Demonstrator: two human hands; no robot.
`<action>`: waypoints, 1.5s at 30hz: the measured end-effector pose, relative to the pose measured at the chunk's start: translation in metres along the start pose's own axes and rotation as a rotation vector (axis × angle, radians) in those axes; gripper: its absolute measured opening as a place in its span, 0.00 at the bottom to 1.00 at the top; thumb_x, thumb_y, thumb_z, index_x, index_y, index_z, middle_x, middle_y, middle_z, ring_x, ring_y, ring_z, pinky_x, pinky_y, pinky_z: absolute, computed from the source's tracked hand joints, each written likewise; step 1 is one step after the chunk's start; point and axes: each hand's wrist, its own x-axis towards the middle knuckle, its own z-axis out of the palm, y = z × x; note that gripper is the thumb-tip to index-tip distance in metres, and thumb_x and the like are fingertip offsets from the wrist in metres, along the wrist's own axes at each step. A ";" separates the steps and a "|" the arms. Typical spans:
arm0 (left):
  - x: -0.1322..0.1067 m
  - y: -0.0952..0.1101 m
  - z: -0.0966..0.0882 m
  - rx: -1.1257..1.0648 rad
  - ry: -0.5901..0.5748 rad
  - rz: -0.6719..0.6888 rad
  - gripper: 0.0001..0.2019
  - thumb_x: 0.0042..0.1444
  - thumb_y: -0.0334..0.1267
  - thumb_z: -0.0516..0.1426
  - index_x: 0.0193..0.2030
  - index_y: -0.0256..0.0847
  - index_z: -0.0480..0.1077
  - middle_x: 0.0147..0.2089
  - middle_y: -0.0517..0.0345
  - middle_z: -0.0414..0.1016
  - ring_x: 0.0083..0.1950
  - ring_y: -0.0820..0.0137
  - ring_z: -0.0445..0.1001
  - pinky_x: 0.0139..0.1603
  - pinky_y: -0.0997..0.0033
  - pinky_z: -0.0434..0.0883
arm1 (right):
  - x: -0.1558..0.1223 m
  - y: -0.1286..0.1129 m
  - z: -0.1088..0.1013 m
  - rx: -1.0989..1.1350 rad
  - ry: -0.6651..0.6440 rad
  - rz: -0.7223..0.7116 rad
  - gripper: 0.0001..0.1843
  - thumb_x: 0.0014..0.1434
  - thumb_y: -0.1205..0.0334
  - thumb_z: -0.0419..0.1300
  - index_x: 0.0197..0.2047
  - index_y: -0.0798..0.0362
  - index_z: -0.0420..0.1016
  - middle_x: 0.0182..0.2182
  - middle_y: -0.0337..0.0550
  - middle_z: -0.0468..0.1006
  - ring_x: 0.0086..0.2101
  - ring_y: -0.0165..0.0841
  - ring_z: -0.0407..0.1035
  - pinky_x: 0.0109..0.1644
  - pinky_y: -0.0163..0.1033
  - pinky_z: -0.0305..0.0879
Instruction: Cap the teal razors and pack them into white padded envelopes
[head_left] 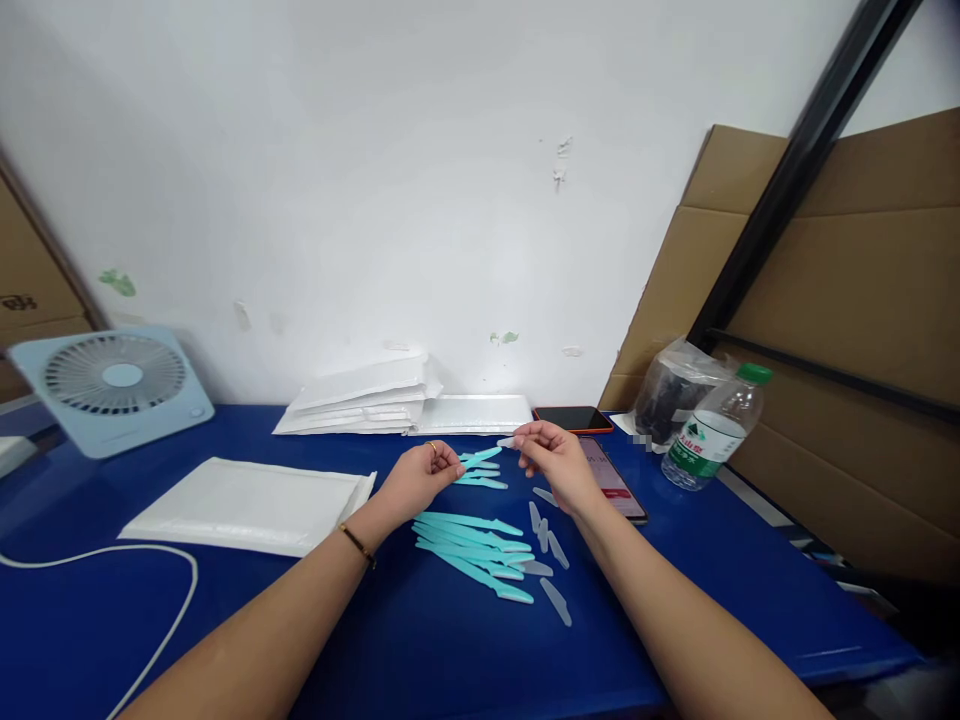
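My left hand (421,478) is closed on a teal razor-like stick (480,456), held just above the blue table (420,640). My right hand (556,462) pinches a small clear cap (507,442) near the stick's tip. Below the hands lies a pile of several teal sticks (472,545). Several loose clear caps (547,545) are scattered to the right of the pile. Two or three more teal sticks (484,480) lie under the left hand's stick.
A white padded envelope (247,503) lies at left, a stack of envelopes (375,405) at the back. A small fan (112,385) and a white cable (172,590) are left. Two phones (611,480), a water bottle (712,430), a plastic bag (671,390) and cardboard (847,330) stand right.
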 end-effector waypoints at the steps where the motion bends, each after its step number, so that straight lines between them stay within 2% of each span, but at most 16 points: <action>1: 0.000 0.000 0.000 -0.005 -0.006 0.003 0.13 0.47 0.47 0.57 0.31 0.38 0.66 0.25 0.62 0.67 0.25 0.75 0.63 0.26 0.77 0.60 | -0.001 0.001 0.003 -0.012 -0.024 0.006 0.14 0.48 0.54 0.63 0.34 0.55 0.72 0.22 0.38 0.70 0.21 0.26 0.64 0.20 0.29 0.59; 4: 0.000 0.001 0.001 0.027 -0.023 0.018 0.13 0.48 0.48 0.56 0.31 0.38 0.67 0.26 0.61 0.68 0.26 0.75 0.64 0.27 0.76 0.61 | -0.004 0.002 0.009 -0.081 -0.135 0.045 0.15 0.48 0.53 0.62 0.35 0.55 0.72 0.24 0.40 0.72 0.22 0.27 0.66 0.21 0.31 0.60; 6: -0.001 0.002 0.000 0.114 -0.018 0.031 0.12 0.49 0.47 0.55 0.31 0.39 0.67 0.27 0.61 0.69 0.27 0.74 0.65 0.27 0.75 0.61 | -0.003 0.001 0.008 -0.213 -0.199 0.058 0.16 0.49 0.53 0.60 0.37 0.55 0.73 0.25 0.41 0.74 0.23 0.29 0.67 0.23 0.32 0.60; 10: -0.003 0.005 -0.004 0.454 0.072 0.087 0.08 0.51 0.43 0.54 0.33 0.43 0.70 0.32 0.59 0.73 0.34 0.69 0.69 0.35 0.71 0.61 | 0.002 -0.011 -0.017 -0.712 -0.118 -0.103 0.11 0.51 0.56 0.57 0.35 0.53 0.76 0.30 0.42 0.77 0.27 0.30 0.68 0.29 0.33 0.60; 12: -0.005 0.008 -0.005 0.563 0.087 0.119 0.08 0.50 0.41 0.55 0.36 0.45 0.71 0.36 0.59 0.74 0.40 0.66 0.69 0.39 0.70 0.61 | 0.003 -0.016 -0.034 -0.905 -0.169 -0.099 0.08 0.49 0.58 0.59 0.31 0.51 0.77 0.29 0.40 0.77 0.28 0.30 0.68 0.30 0.33 0.59; 15: -0.010 0.012 -0.003 0.567 -0.045 0.181 0.09 0.49 0.43 0.56 0.36 0.47 0.72 0.38 0.59 0.74 0.42 0.64 0.68 0.41 0.70 0.61 | 0.003 -0.016 -0.050 -1.072 -0.332 0.042 0.06 0.41 0.60 0.64 0.26 0.51 0.77 0.24 0.39 0.76 0.26 0.32 0.67 0.27 0.33 0.57; 17: -0.013 0.014 0.001 0.532 -0.173 0.227 0.08 0.47 0.44 0.58 0.34 0.47 0.73 0.36 0.59 0.74 0.42 0.64 0.68 0.40 0.70 0.61 | 0.002 -0.011 -0.052 -1.114 -0.372 0.098 0.05 0.38 0.63 0.66 0.24 0.51 0.76 0.23 0.40 0.75 0.25 0.32 0.67 0.26 0.33 0.56; 19: -0.015 0.014 0.005 0.505 -0.248 0.241 0.07 0.45 0.43 0.59 0.31 0.46 0.74 0.34 0.58 0.74 0.40 0.65 0.68 0.39 0.71 0.61 | 0.001 -0.005 -0.048 -1.098 -0.386 0.120 0.03 0.40 0.66 0.64 0.22 0.52 0.74 0.24 0.40 0.75 0.24 0.31 0.66 0.25 0.33 0.56; 22: -0.015 0.011 0.009 0.491 -0.235 0.206 0.05 0.45 0.40 0.58 0.26 0.43 0.73 0.30 0.58 0.73 0.37 0.66 0.68 0.36 0.72 0.60 | 0.002 -0.001 -0.042 -0.964 -0.352 0.084 0.02 0.42 0.67 0.62 0.23 0.53 0.72 0.23 0.40 0.73 0.24 0.29 0.65 0.25 0.32 0.56; 27: -0.011 0.010 0.006 0.319 -0.064 0.093 0.08 0.51 0.43 0.54 0.30 0.42 0.68 0.27 0.62 0.70 0.28 0.72 0.66 0.28 0.74 0.59 | 0.005 -0.007 -0.029 -0.293 -0.125 0.047 0.16 0.48 0.55 0.61 0.40 0.51 0.67 0.26 0.36 0.70 0.23 0.29 0.69 0.23 0.32 0.63; 29: -0.009 0.010 0.005 0.208 -0.009 0.094 0.09 0.52 0.45 0.53 0.31 0.41 0.67 0.27 0.62 0.69 0.28 0.73 0.66 0.29 0.75 0.61 | 0.005 -0.011 -0.022 -0.069 -0.053 0.063 0.19 0.47 0.52 0.63 0.39 0.51 0.65 0.26 0.36 0.70 0.25 0.31 0.71 0.23 0.32 0.65; 31: -0.007 0.010 0.004 0.131 0.023 0.104 0.10 0.52 0.45 0.53 0.31 0.40 0.66 0.28 0.61 0.68 0.29 0.73 0.66 0.30 0.75 0.62 | 0.003 -0.012 -0.014 0.054 0.011 0.069 0.20 0.44 0.51 0.64 0.36 0.52 0.65 0.25 0.35 0.70 0.26 0.32 0.72 0.22 0.30 0.64; 35: -0.005 0.009 0.004 0.091 0.023 0.092 0.12 0.51 0.46 0.54 0.31 0.39 0.66 0.28 0.61 0.68 0.30 0.73 0.65 0.30 0.75 0.63 | -0.002 -0.010 -0.003 0.089 0.074 0.046 0.19 0.44 0.51 0.65 0.34 0.53 0.64 0.23 0.35 0.70 0.22 0.29 0.70 0.17 0.27 0.57; 39: -0.005 0.009 0.005 0.092 0.023 0.084 0.12 0.51 0.47 0.54 0.31 0.39 0.66 0.28 0.61 0.68 0.29 0.73 0.65 0.31 0.75 0.63 | -0.004 -0.007 0.002 0.077 0.026 0.052 0.18 0.46 0.52 0.64 0.33 0.53 0.65 0.24 0.36 0.71 0.20 0.27 0.68 0.16 0.26 0.55; 45: -0.003 0.008 0.003 0.089 0.009 0.078 0.12 0.50 0.47 0.54 0.31 0.39 0.67 0.28 0.60 0.68 0.29 0.73 0.65 0.30 0.75 0.63 | -0.003 -0.005 0.004 0.015 -0.033 0.069 0.17 0.45 0.50 0.64 0.30 0.55 0.68 0.21 0.37 0.71 0.20 0.28 0.69 0.17 0.27 0.56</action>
